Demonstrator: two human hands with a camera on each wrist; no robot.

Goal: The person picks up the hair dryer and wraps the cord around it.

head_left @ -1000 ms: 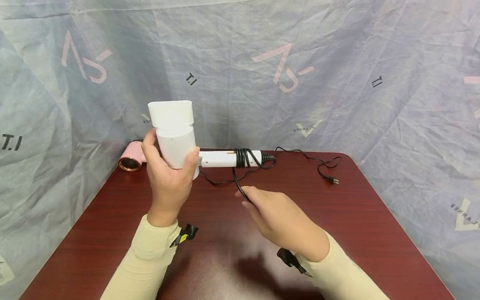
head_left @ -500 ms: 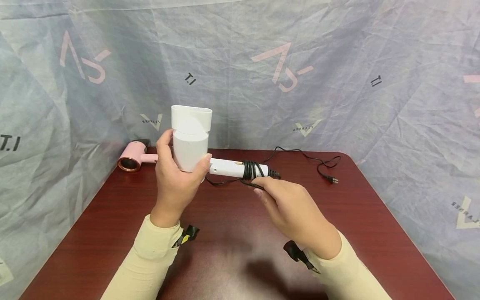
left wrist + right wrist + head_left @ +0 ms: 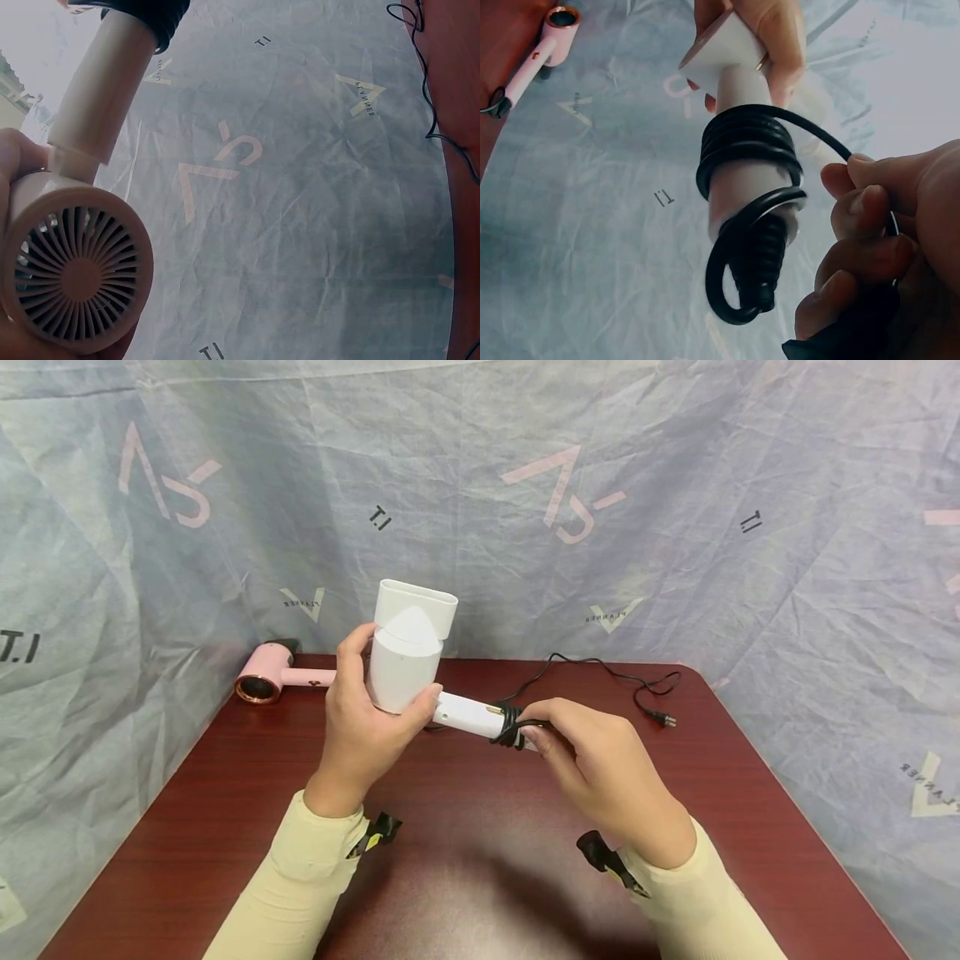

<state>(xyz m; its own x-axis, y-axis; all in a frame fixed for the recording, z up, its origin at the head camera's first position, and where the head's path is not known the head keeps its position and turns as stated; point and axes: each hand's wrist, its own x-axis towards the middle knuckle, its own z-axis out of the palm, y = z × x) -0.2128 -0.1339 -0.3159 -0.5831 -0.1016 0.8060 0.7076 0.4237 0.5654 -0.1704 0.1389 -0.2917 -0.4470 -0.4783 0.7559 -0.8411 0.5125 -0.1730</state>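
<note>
Raised over the table is a white hair dryer [image 3: 405,672] with a flat nozzle, gripped round its barrel by my left hand [image 3: 360,727]. Its handle [image 3: 468,714] points right, and several turns of black cord [image 3: 746,142] wrap round it. My right hand [image 3: 607,768] pinches the loose run of this cord between thumb and forefinger, close by the handle's end. In the right wrist view the cord passes taut from the coils to the fingertips [image 3: 861,159], the other fingers curled. The dryer's round grille [image 3: 81,277] faces the left wrist camera.
A pink hair dryer [image 3: 261,672] lies at the table's back left, its handle partly behind my left hand. A black cord with a two-pin plug [image 3: 663,719] trails along the back right. Grey printed cloth [image 3: 465,527] hangs behind the dark red table [image 3: 465,827].
My left hand has moved the white hair dryer right and slightly down, its handle tilting downward. My right hand has shifted right and brought the cord up against the handle's end.
</note>
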